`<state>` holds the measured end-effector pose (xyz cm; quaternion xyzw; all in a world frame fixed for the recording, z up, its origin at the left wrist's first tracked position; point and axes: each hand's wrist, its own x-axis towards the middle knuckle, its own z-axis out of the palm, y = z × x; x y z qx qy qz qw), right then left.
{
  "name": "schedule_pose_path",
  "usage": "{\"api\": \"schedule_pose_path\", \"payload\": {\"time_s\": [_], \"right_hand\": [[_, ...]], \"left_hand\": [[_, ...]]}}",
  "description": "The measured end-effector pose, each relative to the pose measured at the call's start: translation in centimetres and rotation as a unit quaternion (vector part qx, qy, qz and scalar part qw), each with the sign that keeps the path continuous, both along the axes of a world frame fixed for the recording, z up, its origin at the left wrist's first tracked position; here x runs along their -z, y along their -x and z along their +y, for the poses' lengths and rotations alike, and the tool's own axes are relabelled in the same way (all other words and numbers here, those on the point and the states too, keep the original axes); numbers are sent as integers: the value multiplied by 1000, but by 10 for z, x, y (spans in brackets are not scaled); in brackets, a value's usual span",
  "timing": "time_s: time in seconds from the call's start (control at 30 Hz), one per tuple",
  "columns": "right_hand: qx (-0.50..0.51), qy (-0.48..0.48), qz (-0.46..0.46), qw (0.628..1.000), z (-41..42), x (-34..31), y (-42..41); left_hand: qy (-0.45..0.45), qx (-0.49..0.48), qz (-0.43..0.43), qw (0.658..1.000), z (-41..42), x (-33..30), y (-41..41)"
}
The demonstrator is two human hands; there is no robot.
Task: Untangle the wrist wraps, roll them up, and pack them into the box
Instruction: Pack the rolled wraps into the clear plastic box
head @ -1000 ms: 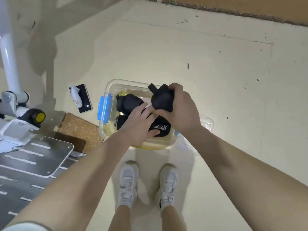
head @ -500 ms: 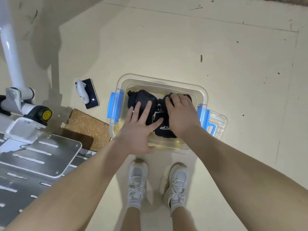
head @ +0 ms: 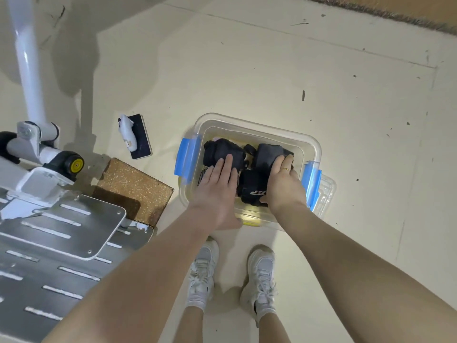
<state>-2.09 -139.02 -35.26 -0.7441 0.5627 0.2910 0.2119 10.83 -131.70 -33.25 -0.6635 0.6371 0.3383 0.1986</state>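
Nearest the viewer, two white sneakers (head: 259,280) stand on the pale floor (head: 272,78), just short of the clear plastic box (head: 314,144). At the left edge, a perforated metal plate (head: 61,233) on a white frame (head: 29,70) with a yellow-hubbed wheel (head: 75,165) overlaps a cork mat (head: 138,186); none of these reaches the box.

The left hand (head: 217,189) lies flat, fingers straight and close together, pressing on the rolled black wrist wrap (head: 222,151) at the box's far left corner. The right hand (head: 284,184), wearing a ring, has its fingers bent over the rolled wrap (head: 268,153) at the far right corner and its thumb against a third roll (head: 252,188) by the near wall. That roll carries white lettering, partly covered; only "EP" can be read.

Blue latches (head: 186,159) flank both short sides of the box. The clear lid (head: 327,191) lies under its right edge.

Farther left on the floor, a white controller (head: 127,132) rests on a dark phone (head: 142,144).
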Motion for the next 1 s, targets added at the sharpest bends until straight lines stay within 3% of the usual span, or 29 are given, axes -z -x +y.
{"api": "schedule_pose_path", "payload": {"time_s": [0.17,0.27,0.33,0.43,0.5,0.57,0.63,0.77,0.87,1.0], "right_hand": [[45,-7,-52,998,2,-32,-6],[7,36,-146,989,13,-66,-10],[-55,12,-187,981,28,-92,-18],[-153,-80,-195,965,67,-131,-34],[-223,-104,-195,949,98,-150,-52],[-262,-134,-196,936,136,-163,-71],[-308,-176,-190,915,184,-172,-90],[-423,-228,-183,857,300,-185,-120],[-460,-254,-181,831,402,-199,-128],[-423,-330,-192,822,550,-220,-120]], "left_hand": [[1,-43,-37,998,13,-20,-12],[167,-70,19,983,47,-52,-23],[246,-176,65,951,80,-72,-30],[177,-439,124,872,149,-97,-38],[138,-564,102,808,203,-103,-45],[155,-660,73,732,261,-117,-48],[156,-714,55,680,322,-134,-42],[147,-777,16,612,455,-160,-24],[139,-844,-18,518,559,-179,-3],[171,-906,-38,384,695,-189,49]]}}
